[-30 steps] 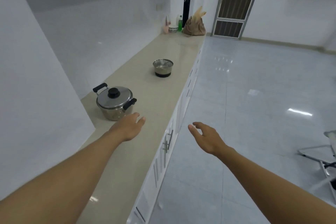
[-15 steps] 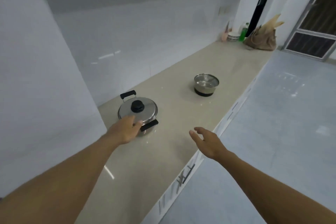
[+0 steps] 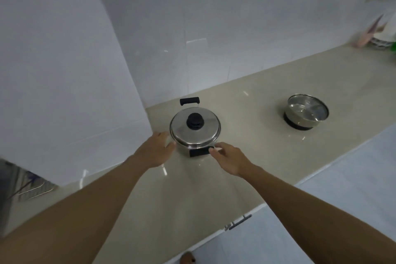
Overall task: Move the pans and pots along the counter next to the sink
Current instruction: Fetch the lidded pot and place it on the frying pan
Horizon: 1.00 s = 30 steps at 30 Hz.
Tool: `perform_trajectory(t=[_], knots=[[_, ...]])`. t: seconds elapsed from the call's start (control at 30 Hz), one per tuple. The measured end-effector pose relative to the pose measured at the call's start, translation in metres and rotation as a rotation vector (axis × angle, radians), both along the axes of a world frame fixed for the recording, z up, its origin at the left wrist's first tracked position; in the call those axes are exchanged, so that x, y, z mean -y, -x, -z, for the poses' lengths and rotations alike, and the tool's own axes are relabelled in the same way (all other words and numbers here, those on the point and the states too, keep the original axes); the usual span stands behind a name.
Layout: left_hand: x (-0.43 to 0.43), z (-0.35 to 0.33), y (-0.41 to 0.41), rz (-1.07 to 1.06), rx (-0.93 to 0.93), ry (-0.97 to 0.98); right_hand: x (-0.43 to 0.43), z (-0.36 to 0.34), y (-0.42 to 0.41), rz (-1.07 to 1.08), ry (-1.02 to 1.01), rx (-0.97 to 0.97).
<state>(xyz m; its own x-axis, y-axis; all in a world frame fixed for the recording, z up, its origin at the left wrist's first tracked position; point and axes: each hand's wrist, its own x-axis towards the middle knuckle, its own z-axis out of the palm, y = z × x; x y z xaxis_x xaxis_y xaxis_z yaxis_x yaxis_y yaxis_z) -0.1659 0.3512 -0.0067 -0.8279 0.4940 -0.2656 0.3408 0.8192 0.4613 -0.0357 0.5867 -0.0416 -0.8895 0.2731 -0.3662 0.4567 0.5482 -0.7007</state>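
Observation:
A steel pot (image 3: pixel 194 133) with a lid, a black knob and two black side handles stands on the beige counter (image 3: pixel 246 156) close to the white side panel. My left hand (image 3: pixel 155 151) is beside the pot's left wall, fingers spread, fingertips at the steel. My right hand (image 3: pixel 228 157) is at the pot's near black handle, thumb and forefinger pinched on its end. A smaller open steel pot (image 3: pixel 306 113) on a black base sits farther right along the counter, apart from both hands.
A tall white panel (image 3: pixel 64 70) blocks the counter's left end, with a wire rack (image 3: pixel 32 186) behind it at lower left. Blurred kitchen items (image 3: pixel 379 34) stand at the far right by the tiled wall. The counter's front edge and a cabinet handle (image 3: pixel 237 223) lie below my right arm.
My view has swung left and down toward the lidded pot. My right hand moved from the counter's edge to the pot's near handle. My left hand stays at the pot's left side.

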Motion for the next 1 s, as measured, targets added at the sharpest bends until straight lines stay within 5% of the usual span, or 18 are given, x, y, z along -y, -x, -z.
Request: perform_trajectory(t=[0.23, 0.57, 0.77, 1.0], knots=[[-0.034, 0.020, 0.034, 0.042, 0.041, -0.022, 0.001, 0.012, 0.040, -0.006, 0.007, 0.035], [-0.066, 0.030, 0.047, -0.092, 0.039, -0.044, -0.025, 0.008, 0.074, 0.095, 0.412, 0.093], [-0.090, 0.031, 0.050, -0.181, 0.061, -0.040, -0.090, 0.004, 0.096, 0.012, 0.250, 0.097], [-0.111, 0.023, 0.053, -0.313, -0.171, 0.031, -0.149, 0.001, 0.114, -0.308, 0.006, 0.108]])
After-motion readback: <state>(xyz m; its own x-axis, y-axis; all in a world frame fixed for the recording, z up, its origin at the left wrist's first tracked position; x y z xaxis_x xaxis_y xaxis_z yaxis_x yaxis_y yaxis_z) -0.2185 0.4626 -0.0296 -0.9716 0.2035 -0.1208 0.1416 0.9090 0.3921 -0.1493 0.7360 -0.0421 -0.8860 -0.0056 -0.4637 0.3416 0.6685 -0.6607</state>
